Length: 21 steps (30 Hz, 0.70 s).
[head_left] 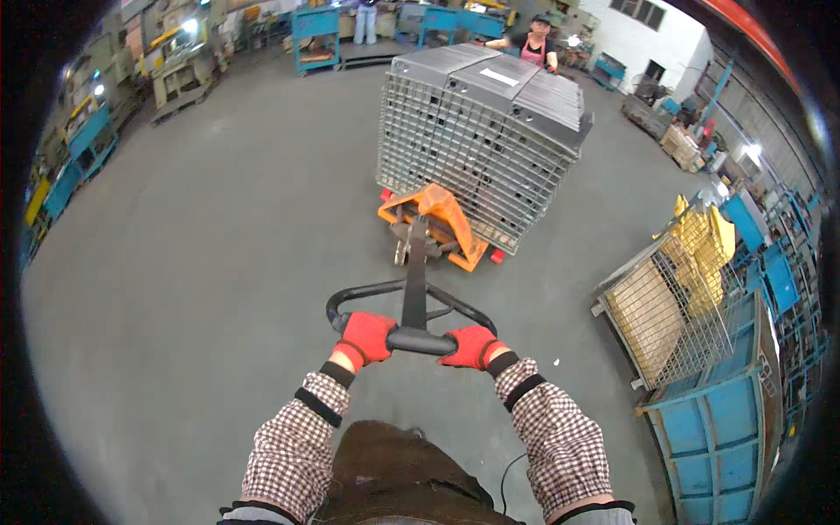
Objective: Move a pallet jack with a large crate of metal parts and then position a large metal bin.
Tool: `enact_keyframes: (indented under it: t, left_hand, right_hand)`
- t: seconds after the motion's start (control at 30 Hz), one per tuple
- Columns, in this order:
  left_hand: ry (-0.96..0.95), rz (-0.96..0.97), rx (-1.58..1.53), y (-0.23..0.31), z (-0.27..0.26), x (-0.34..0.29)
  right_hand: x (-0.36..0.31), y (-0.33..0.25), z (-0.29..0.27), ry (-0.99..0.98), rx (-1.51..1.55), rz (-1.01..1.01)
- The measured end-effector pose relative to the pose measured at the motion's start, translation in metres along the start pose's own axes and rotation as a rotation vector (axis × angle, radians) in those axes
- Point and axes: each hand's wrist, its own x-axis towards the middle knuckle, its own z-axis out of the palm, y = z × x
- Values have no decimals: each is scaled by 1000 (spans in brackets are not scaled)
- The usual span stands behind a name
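Note:
Both my hands, in red gloves, grip the black loop handle (420,340) of an orange pallet jack (446,219). My left hand (366,339) is wrapped round the left end of its crossbar, my right hand (472,346) round the right end. From the handle a dark shaft runs forward to the jack's orange body. Beyond it stands a tall wire mesh cage (472,149), apparently borne by the jack, whose forks are hidden. Dark grey metal panels (490,77) are stacked up to the cage's top, with a white paper sheet (499,77) on them.
Behind the cage stands a co-worker (535,48) in a pink top. To the right are a mesh cage with yellow things (704,245) and a blue metal bin (709,437). Machines (184,74) and blue benches line the left side and back. Grey floor (219,219) stretches between.

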Motion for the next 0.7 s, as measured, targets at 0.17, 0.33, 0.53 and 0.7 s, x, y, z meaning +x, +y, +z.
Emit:
enact_keyframes:
  t: [0.17, 0.33, 0.53, 0.7]
  left_hand:
    - [65, -30, 25, -87, -19, 206]
    - [-4, -8, 52, -215, -70, 200]
    - [20, 24, -2, -362, -127, 203]
    - [65, 92, -73, -523, -119, 229]
  right_hand:
    - [159, 105, -142, 64, -46, -47]
    - [266, 18, -159, 41, -1, -6]
    - [379, -73, -194, 15, -36, -37]
    - [527, -108, -189, 19, 43, -123]
